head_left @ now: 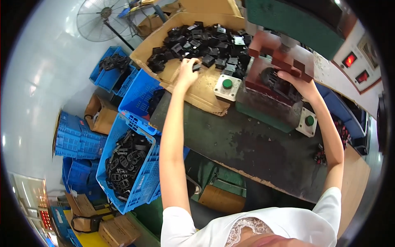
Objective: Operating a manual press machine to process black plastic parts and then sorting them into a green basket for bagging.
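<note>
My left hand (188,73) is over the near edge of the cardboard tray, its fingers closed round a small black plastic piece (197,66). Heaped behind it are many black box-shaped plastic parts (205,41). My right hand (302,85) reaches into the red-brown metal press fixture (256,74), below the upper tool block. Its fingertips are at a black plastic part (271,78) lying in the fixture; some of the fingers are hidden, but they appear to grip that part.
Green push buttons in white boxes (227,85) (306,122) flank the press. The dark bench (230,140) has a worn front edge. Blue crates (154,173), one full of black plastic parts, stand at the left. A fan (105,12) and a panel with red switches (350,60) are farther off.
</note>
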The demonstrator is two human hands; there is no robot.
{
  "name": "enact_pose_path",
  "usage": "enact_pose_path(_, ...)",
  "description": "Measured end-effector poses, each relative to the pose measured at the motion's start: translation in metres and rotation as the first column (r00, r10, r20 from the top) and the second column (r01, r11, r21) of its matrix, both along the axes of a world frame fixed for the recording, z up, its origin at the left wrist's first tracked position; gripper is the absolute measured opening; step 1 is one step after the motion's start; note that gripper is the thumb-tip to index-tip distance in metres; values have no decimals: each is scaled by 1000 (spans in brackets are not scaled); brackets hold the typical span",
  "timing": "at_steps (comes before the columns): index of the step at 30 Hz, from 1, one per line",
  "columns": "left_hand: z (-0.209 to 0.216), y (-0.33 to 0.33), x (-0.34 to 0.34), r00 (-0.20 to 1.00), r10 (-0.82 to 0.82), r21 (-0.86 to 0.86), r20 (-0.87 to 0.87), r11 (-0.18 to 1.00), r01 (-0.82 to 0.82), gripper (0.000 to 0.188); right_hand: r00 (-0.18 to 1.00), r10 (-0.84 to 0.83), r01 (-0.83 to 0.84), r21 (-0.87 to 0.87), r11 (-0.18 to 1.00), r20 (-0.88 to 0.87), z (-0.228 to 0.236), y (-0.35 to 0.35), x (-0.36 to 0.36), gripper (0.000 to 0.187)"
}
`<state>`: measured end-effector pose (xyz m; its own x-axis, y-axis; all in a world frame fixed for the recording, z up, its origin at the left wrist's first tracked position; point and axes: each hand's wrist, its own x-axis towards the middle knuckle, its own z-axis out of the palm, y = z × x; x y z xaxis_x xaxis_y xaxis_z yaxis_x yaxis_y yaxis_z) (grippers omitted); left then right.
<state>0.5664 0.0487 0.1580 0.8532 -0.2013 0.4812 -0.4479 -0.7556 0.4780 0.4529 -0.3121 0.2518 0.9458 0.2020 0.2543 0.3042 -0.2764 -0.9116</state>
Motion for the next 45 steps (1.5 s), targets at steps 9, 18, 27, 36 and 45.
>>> enact_pose_path(9, 12, -5, -58, 984, 164, 147, -68, 977, -152, 55, 989, -8, -14, 145, 989, 149, -21, -11, 31, 28)
enact_pose_path(18, -3, -14, -64, 927, 369, -87, 74, 928, -362, 33, 977, 86, -39, -233, 972, 194, -20, 5, 61, 38)
enact_pose_path(27, -11, 6, -61, 903, 417, -336, 102, 869, -363, 49, 982, 138, -93, -304, 948, 131, 5, 14, 39, 29)
enact_pose_path(36, -15, 26, -60, 976, 175, -412, 126, 905, -109, 65, 759, -152, 413, -287, 865, 633, -2, -6, -37, 22)
enact_pose_path(45, 46, -6, -111, 953, -71, -283, 295, 946, 158, 38, 837, 170, 230, -616, 754, 521, 21, -66, -152, 8)
